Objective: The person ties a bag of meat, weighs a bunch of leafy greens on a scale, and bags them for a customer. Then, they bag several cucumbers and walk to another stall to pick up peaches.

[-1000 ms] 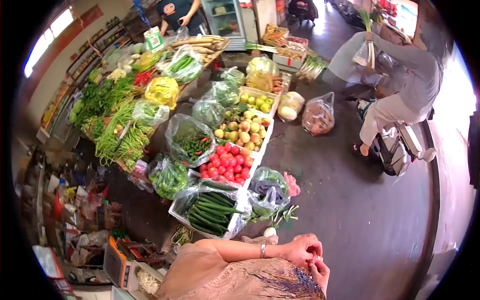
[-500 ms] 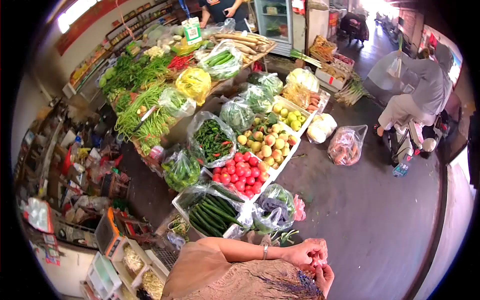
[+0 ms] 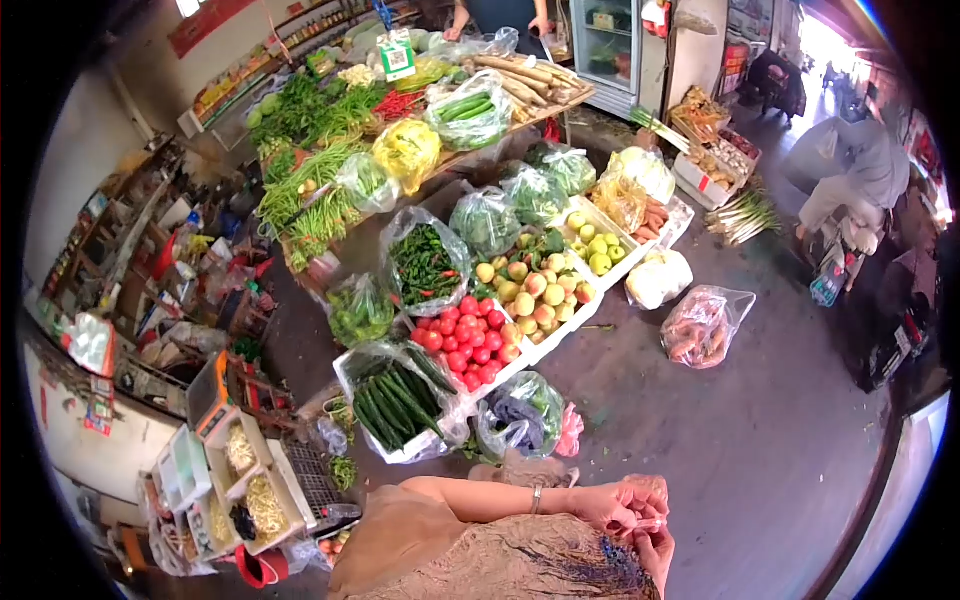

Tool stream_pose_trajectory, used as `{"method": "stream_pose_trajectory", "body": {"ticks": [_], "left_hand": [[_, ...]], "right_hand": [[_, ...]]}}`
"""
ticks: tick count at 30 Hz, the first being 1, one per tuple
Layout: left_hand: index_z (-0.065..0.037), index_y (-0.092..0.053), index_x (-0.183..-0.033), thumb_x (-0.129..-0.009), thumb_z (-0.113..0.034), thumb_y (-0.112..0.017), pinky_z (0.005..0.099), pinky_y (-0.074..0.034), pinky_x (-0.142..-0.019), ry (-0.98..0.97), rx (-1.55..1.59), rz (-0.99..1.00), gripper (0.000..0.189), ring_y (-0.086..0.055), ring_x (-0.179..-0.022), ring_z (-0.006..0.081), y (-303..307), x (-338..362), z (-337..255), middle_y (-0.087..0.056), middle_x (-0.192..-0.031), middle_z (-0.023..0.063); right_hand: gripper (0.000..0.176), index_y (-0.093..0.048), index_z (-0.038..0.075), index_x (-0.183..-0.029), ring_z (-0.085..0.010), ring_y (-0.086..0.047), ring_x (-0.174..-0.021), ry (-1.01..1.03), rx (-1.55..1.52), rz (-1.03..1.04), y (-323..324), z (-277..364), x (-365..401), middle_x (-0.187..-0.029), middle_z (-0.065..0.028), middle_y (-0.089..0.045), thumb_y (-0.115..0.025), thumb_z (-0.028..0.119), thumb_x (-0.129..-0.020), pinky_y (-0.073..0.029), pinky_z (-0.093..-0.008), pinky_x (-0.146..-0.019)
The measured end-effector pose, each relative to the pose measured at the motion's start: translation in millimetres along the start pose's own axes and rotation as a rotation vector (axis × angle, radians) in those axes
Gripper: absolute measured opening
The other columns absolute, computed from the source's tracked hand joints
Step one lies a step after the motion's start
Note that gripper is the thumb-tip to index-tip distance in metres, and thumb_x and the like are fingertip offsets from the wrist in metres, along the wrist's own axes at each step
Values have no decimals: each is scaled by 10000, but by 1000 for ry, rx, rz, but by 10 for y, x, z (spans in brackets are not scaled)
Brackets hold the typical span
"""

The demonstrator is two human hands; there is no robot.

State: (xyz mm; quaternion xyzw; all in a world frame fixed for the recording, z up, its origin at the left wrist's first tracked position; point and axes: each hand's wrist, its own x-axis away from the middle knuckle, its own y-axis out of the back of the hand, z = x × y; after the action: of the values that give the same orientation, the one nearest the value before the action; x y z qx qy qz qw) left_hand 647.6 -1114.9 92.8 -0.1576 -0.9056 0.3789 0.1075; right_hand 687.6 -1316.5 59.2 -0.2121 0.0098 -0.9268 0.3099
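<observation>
Here, the left hand (image 3: 622,504) seems to pinch a small pale item (image 3: 649,523), its long axis roughly crosswise, tip direction unclear; the right hand (image 3: 655,556) bends against it, grip unclear. Beyond lie cucumbers (image 3: 392,402), then tomatoes (image 3: 467,338), then peaches (image 3: 537,285).

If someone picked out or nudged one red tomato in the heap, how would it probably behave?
The tomato would likely roll, being round. Its glossy skin suggests it could be slippery. It may also disturb the heap, since tomatoes touch it.
</observation>
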Motion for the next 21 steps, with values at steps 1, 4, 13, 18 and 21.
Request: {"method": "stream_pose_trajectory", "body": {"ticks": [1, 4, 13, 18, 21], "left_hand": [[-12, -507, -1162, -878, -15, -547, 186, -404, -561, 11, -18, 48, 287, -543, -678, 55, -19, -53, -68, -627, -1007, 54], [3, -466, -1260, -876, -10, -552, 196, -449, -672, 80, -84, 107, 394, -575, -844, 66, -4, -227, -226, -633, -1057, 71], [8, -436, -1314, -834, 30, -539, 249, -438, -857, 47, -117, 158, 491, -573, -974, 99, 527, -914, -446, -634, -1054, 60], [-44, -469, -1306, -935, -106, -565, 200, -437, -710, -45, -220, 190, 388, -544, -859, 50, 1172, -1429, -737, -633, -1032, 12], [-60, -479, -1305, -936, -123, -569, 196, -440, -691, -53, -225, 177, 384, -549, -830, 48, 1586, -1728, -1146, -638, -1019, 9]], "right_hand": [[274, -584, -29, -1144, -104, -595, -895, 18, -35, 22, 63, -27, -81, -1031, -50, -647, -611, 97, -903, -469, -238, -786], [294, -583, -40, -1150, -141, -614, -904, 83, -73, 77, 374, -322, -383, -1027, -71, -653, -632, 70, -882, -484, -255, -788], [281, -589, -41, -1139, -145, -618, -896, -15, -5, 117, 531, 75, -1250, -1022, -73, -654, -626, 67, -883, -488, -259, -788], [273, -593, -42, -1133, -147, -620, -891, -51, 45, 154, 500, 376, -2107, -1019, -74, -655, -623, 65, -883, -490, -261, -788], [269, -595, -42, -1129, -149, -621, -888, -76, 80, 186, 442, 615, -2731, -1017, -74, -655, -621, 64, -884, -491, -262, -789]]}}
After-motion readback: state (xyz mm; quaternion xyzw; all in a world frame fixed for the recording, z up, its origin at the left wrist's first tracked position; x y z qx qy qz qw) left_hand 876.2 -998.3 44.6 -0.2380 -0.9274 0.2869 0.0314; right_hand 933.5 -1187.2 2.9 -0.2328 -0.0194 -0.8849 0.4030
